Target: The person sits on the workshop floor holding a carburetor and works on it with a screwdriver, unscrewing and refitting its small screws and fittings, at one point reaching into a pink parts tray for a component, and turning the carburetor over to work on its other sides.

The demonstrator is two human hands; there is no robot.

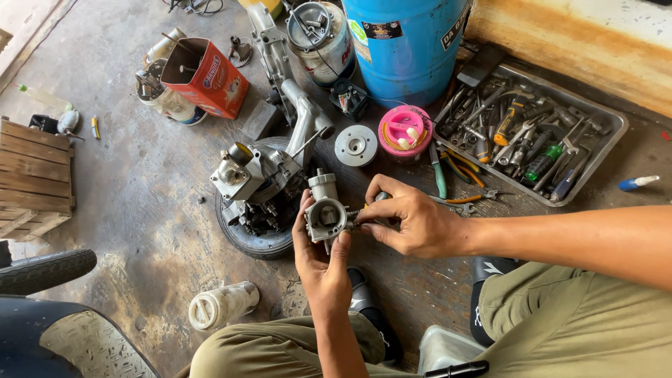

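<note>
The left hand point(318, 262) comes up from below and is closed around a small grey metal carburetor point(325, 213), fingers wrapped about its lower body so that the round opening faces the camera and its cylindrical top stands upright. The right hand point(409, 220) reaches in from the right and is pinched shut on a thin tool point(364, 212), which looks like a screwdriver, whose tip meets the right side of the carburetor; the handle is mostly hidden in the fist. Both hands hover above a stained concrete floor point(140, 210), over the person's knees in olive trousers point(560, 322) and dark sandals. Just beyond the carburetor lies a small engine point(262, 171) resting on a black tire point(245, 238), with a long silver arm running away from it. Near that sit a round metal disc point(355, 145) and a pink round tub point(404, 130). A blue plastic barrel point(406, 42) stands behind them. To the right, a metal tray point(609, 140) holds many wrenches and screwdrivers, with green-handled pliers point(439, 175) on the floor just beside it. On the left are a red carton point(210, 73), a wooden crate point(31, 171) and a white plastic jar point(220, 304) lying on its side.
</note>
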